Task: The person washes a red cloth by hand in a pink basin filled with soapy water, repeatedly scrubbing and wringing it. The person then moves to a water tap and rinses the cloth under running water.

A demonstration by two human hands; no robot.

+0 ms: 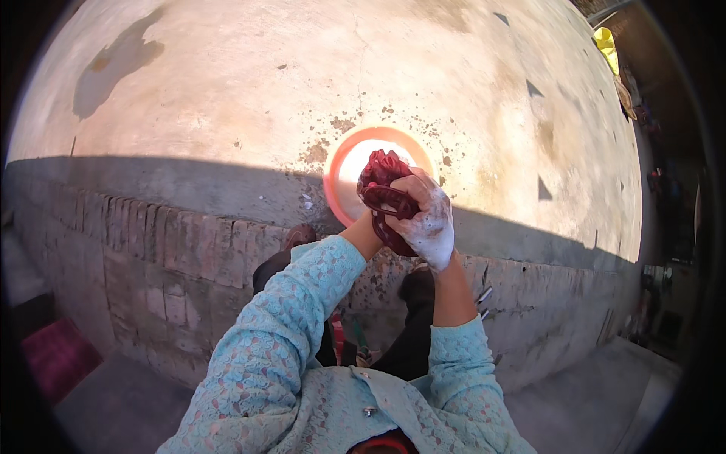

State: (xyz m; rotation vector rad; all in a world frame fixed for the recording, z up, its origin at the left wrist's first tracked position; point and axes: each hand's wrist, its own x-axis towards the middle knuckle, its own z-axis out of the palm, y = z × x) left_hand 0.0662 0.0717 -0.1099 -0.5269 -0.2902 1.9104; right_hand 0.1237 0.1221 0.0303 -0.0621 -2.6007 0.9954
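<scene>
A wet, dark red cloth [383,168] is bunched and twisted between my two hands, held up over a pink-rimmed basin [330,181]. My right hand [431,216] is closed around the cloth from the right, with white suds covering its back and wrist. My left hand [367,227] reaches in beneath the cloth and grips it from below. Folds of cloth cover most of its fingers. Pale, brightly lit contents show inside the basin, partly hidden by the cloth and hands.
The basin stands on a concrete surface [227,98] with wet splashes around it. A brick ledge [181,242] drops away on my side, with my legs [412,325] against it. A wet patch [117,64] lies far left. Yellow material [606,45] is at far right.
</scene>
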